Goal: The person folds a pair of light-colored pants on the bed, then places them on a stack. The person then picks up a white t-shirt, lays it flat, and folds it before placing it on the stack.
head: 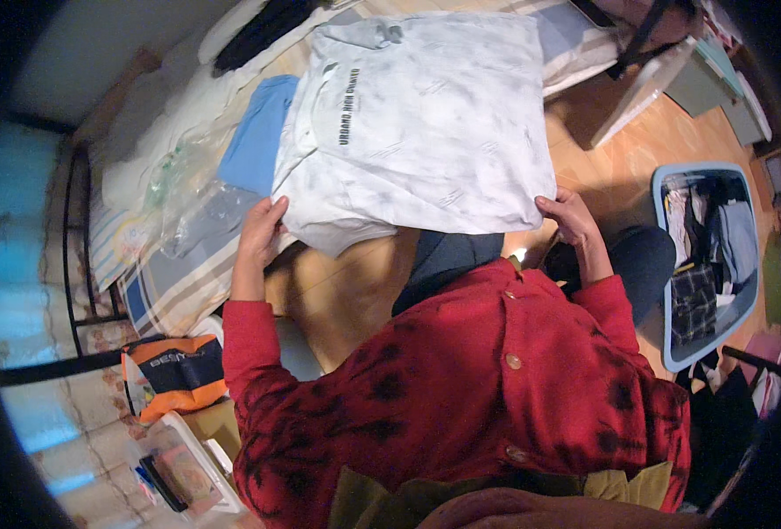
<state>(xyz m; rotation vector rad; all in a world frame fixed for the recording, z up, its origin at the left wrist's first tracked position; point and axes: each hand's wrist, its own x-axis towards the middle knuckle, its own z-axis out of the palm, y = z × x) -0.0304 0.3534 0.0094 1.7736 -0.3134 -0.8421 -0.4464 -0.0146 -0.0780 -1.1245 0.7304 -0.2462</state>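
Note:
A white T-shirt [430, 125] with grey streaks and dark printed lettering is spread out before me, its collar toward the left. My left hand [263, 221] pinches its near left edge by a shoulder or sleeve. With thumb and fingers, my right hand [568, 213] grips the near right corner. The cloth between the hands sags a little, and a fold hangs down near the left hand. The far part of the shirt reaches over the bed. Under its left side lies a folded blue garment [256, 135].
A striped bedsheet [185, 278] covers the bed, with clear plastic bags [189, 172] on it. At right, a blue plastic basket [660, 264] of folded clothes stands on the tiled floor. An orange and black bag [179, 370] and a clear plastic box [185, 463] are at left.

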